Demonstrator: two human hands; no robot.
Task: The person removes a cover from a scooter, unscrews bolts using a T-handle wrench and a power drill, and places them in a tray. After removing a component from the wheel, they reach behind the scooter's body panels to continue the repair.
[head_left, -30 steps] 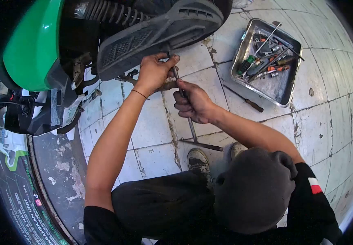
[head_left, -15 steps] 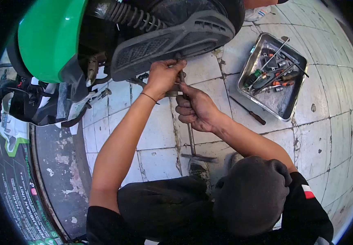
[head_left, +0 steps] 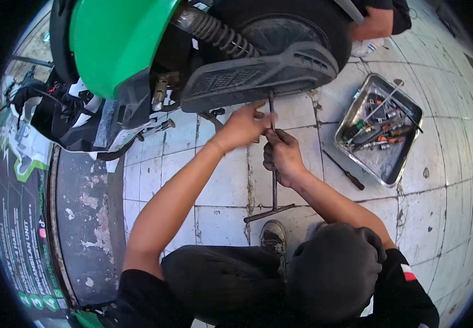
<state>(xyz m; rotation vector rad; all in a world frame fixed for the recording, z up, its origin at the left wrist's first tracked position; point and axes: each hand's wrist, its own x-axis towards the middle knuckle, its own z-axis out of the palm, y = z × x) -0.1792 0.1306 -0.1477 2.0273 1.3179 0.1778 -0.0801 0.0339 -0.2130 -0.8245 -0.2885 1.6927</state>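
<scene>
Tools fill a metal tray [head_left: 379,164] on the tiled floor [head_left: 214,180], off to the person's right; a loose screwdriver [head_left: 346,171] lies just beside its near edge. Green scooter body [head_left: 113,41] and grey engine cover [head_left: 258,74] loom over the work spot, rear tyre [head_left: 296,24] behind them. Another person's arm [head_left: 376,24] shows at top, near the tyre. Black knee and grey cloth cover the bottom of the view.

Right hand [head_left: 283,156] is clamped around the shaft of a T-handle wrench [head_left: 274,180], fingers wrapped tight. Wrench runs from under the cover edge down to its crossbar near the shoe [head_left: 272,238]. Left hand [head_left: 244,127] sits beside the shaft's upper part, fingers loosely spread, blurred; whether it touches the shaft, cannot tell.

Versus half a second ago: left fingers have let go of the shaft top, crossbar has rotated, view has shifted so scooter sits lower-right.
</scene>
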